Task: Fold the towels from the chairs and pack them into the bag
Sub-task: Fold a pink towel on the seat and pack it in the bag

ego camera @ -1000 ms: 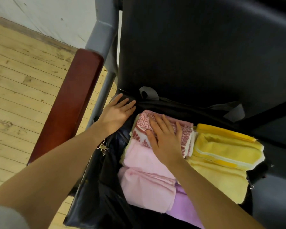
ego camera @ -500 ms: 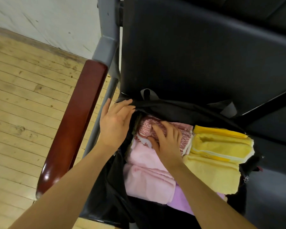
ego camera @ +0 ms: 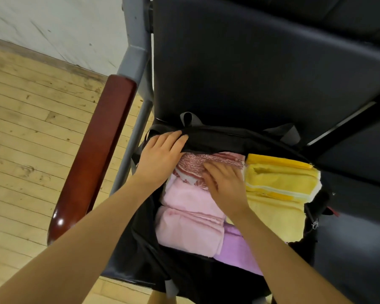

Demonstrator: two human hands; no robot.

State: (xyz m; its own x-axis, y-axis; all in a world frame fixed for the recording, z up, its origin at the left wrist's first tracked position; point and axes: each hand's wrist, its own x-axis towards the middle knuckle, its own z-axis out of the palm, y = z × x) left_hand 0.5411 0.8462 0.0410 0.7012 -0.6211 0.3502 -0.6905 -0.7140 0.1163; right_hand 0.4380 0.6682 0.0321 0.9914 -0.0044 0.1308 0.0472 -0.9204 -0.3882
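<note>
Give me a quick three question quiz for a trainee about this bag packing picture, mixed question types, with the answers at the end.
1. True or false: the black bag sits on the wooden floor.
2. Which towel does the right hand press? A) yellow towel B) red patterned towel C) purple towel
3. Fill in: the left hand grips the bag's ____.

Key: 1 false, it sits on the chair seat. 2 B, the red patterned towel. 3 rim, at its far left corner.

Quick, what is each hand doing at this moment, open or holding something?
Left hand: holds the black bag's rim, fingers curled over it.
Right hand: open, fingers flat, pressing the red patterned towel.
</note>
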